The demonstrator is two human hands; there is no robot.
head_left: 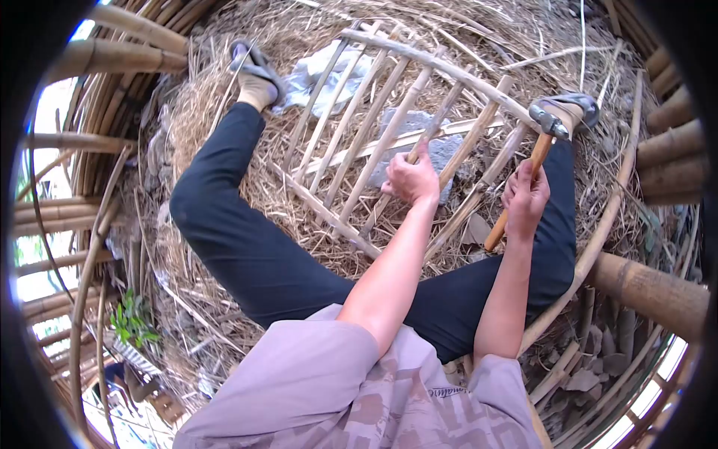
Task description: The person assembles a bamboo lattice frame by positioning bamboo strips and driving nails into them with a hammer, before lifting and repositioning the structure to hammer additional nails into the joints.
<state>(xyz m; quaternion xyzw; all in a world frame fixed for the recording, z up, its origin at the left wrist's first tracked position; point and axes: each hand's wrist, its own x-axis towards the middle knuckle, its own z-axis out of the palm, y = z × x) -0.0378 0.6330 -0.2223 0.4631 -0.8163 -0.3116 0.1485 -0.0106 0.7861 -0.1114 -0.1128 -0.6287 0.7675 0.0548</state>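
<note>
My left hand [413,176] is closed around one slat of a bamboo rack [393,123], its thumb pointing up along the slat. The rack has several slats set between two long poles, and it lies between my spread legs. In my right hand [526,200] is a hammer [540,153] with a wooden handle, held upright with its metal head above the fist. The hammer head is near the rack's right end. Under the rack are a grey stone block [449,153] and a split bamboo strip [359,156].
Straw [213,150] and loose sticks cover the ground. A pale plastic sheet [318,75] lies beyond the rack's left side. My feet in sandals [258,69] flank the rack. A thick bamboo pole [647,292] juts in at right; a bamboo wall [63,217] stands left. Another person [123,383] is outside.
</note>
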